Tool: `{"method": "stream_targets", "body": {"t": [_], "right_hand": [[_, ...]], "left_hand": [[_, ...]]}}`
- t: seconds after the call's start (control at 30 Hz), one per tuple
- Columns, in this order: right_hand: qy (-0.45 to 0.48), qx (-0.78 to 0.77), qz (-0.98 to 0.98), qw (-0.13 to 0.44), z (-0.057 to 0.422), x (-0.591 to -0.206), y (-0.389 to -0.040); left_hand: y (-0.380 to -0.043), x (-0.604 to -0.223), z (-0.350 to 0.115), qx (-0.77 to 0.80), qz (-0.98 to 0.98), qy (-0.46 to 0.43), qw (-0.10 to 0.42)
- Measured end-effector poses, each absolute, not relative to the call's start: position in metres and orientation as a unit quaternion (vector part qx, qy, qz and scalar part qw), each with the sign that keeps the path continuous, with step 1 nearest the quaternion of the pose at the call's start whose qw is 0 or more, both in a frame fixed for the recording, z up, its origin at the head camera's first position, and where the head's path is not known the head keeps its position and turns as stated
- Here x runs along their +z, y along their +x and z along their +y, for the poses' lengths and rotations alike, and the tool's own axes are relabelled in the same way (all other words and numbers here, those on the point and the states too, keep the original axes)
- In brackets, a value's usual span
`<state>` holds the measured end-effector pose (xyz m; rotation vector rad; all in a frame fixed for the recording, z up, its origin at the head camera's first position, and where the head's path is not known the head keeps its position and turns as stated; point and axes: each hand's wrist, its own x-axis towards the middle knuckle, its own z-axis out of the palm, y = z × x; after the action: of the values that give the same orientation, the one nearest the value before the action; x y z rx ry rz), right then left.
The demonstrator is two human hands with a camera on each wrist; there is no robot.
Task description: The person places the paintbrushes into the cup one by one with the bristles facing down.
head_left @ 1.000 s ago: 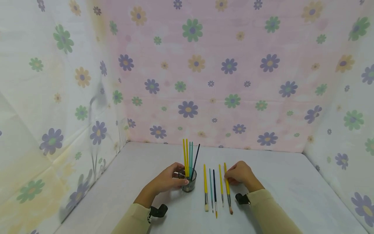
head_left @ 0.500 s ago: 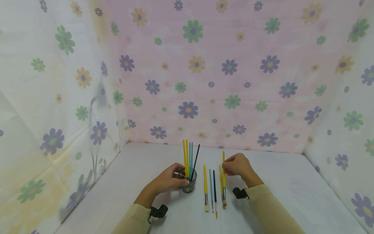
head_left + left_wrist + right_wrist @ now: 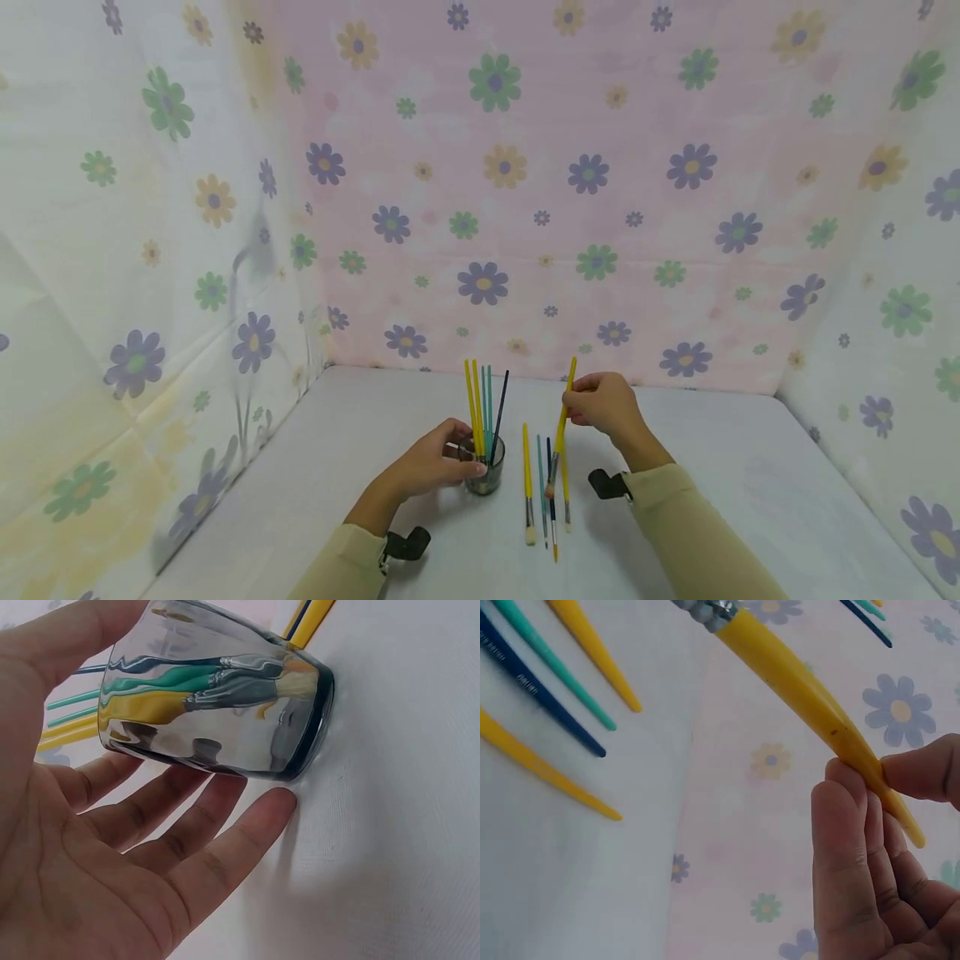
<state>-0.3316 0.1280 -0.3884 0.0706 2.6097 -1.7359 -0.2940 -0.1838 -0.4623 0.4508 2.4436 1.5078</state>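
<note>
My left hand (image 3: pixel 429 460) holds a clear drinking glass (image 3: pixel 225 724) upright on the white table, thumb on one side and fingers curled about the other. Several paintbrushes stand in the glass, bristles down: yellow handles (image 3: pixel 472 400), teal ones and a dark blue one (image 3: pixel 500 417). With thumb and fingertips, my right hand (image 3: pixel 611 410) pinches a yellow paintbrush (image 3: pixel 795 690) near its handle's thin end. That brush is raised and slants down to the left, its brown bristles overlapping the dark blue brush (image 3: pixel 554 521) lying on the table.
Beside the dark blue brush lie a wide yellow brush (image 3: pixel 527 467), a teal brush (image 3: pixel 541 471) and a thinner yellow brush (image 3: pixel 567 500), bristles toward me. Flowered cloth walls (image 3: pixel 525 200) enclose the table (image 3: pixel 705 483) at the back and sides.
My right hand has lifted the rightmost yellow paintbrush from the table and moved it back and left, tilting its bristles left. The left hand stays on the glass.
</note>
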Motion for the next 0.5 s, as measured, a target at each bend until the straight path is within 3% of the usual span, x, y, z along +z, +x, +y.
{"method": "stream_targets", "body": {"t": [0.17,0.5], "right_hand": [[0.005,-0.578,0.816,-0.014,0.123,-0.380,-0.331],[-0.017,-0.596,0.801,-0.047,0.114,-0.360,-0.331]], "left_hand": [[-0.295,-0.465,-0.187,0.496,0.844,0.171,0.109],[-0.297,-0.464,-0.188,0.529,0.816,0.181,0.149]]}}
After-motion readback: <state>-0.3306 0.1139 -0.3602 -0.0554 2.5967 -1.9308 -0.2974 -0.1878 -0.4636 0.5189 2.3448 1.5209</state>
